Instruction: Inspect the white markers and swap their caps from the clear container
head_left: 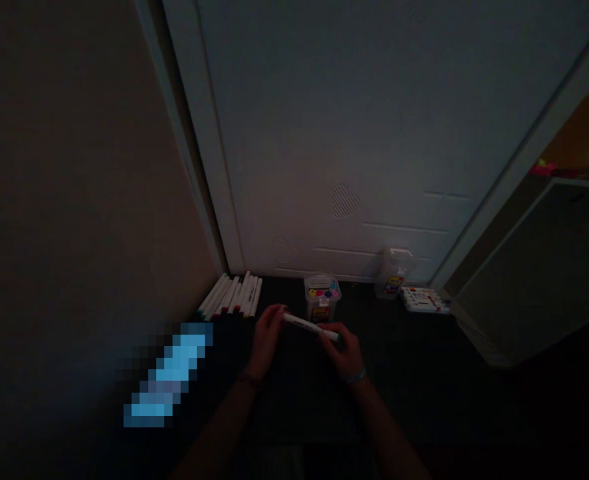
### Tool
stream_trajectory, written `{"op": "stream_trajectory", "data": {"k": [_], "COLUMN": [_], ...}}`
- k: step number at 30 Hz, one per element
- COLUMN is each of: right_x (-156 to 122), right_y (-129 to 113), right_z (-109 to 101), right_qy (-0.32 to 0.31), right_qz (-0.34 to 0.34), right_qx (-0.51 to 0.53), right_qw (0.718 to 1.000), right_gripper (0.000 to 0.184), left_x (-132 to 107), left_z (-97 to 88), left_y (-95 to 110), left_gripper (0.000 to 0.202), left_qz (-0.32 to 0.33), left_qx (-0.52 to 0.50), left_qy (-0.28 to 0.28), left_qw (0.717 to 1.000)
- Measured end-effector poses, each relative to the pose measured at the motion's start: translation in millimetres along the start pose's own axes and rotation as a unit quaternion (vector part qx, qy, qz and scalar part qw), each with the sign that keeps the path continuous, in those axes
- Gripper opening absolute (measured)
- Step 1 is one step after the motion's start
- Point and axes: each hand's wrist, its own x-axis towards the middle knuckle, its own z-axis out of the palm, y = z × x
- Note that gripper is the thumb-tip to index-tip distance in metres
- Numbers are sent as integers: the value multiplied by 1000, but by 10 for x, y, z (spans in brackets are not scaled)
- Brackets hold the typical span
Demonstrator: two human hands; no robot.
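Both my hands hold one white marker (pixel 308 326) over the dark floor. My left hand (pixel 267 340) pinches its left end. My right hand (pixel 344 350) grips its right end, where a green tip or cap shows. The marker lies slightly tilted, its left end higher. Just behind it stands a clear tub (pixel 322 297) with coloured marker caps showing at its top. The scene is very dim.
A row of several white markers (pixel 232 295) lies at the left by the wall. A second clear container (pixel 393 272) stands against the white door, with a flat pack of markers (pixel 424 300) to its right. A blurred bright blue patch (pixel 167 377) sits lower left.
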Motion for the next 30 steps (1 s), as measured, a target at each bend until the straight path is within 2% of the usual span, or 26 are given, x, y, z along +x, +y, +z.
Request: {"op": "stream_trajectory", "data": {"k": [3,5,8,11,14,18,21,30], "right_x": [7,3,-7,-12,-13,-18,-26,-26], "right_y": [44,88,152,198,237,290,319,329], "right_z": [39,69,100,108,108,129,148,159], "right_qy": [-30,-55,-97,-139,-168,-187,-183,-161], "right_qz": [-25,-34,-23,-23,-42,-75,-87,-93], "right_qx": [-33,-78,-155,-210,-238,-263,-286,-265], "right_qw": [999,995,983,967,956,944,936,946], "right_gripper": [25,29,28,28,34,29,23,17], "left_x": [-10,-28,-84,-177,-269,-326,-326,-339], "left_z": [-14,-10,7,37,82,128,130,136], "left_y": [51,80,95,87,87,110,110,137], "left_gripper": [29,29,30,32,29,22,21,20], "left_qz": [17,20,15,17,52,130,161,150], "left_qx": [-124,-152,-97,-5,57,160,202,197], "left_qy": [30,32,-1,-93,-176,-243,-256,-250], "left_qw": [992,988,995,996,981,948,931,936]}}
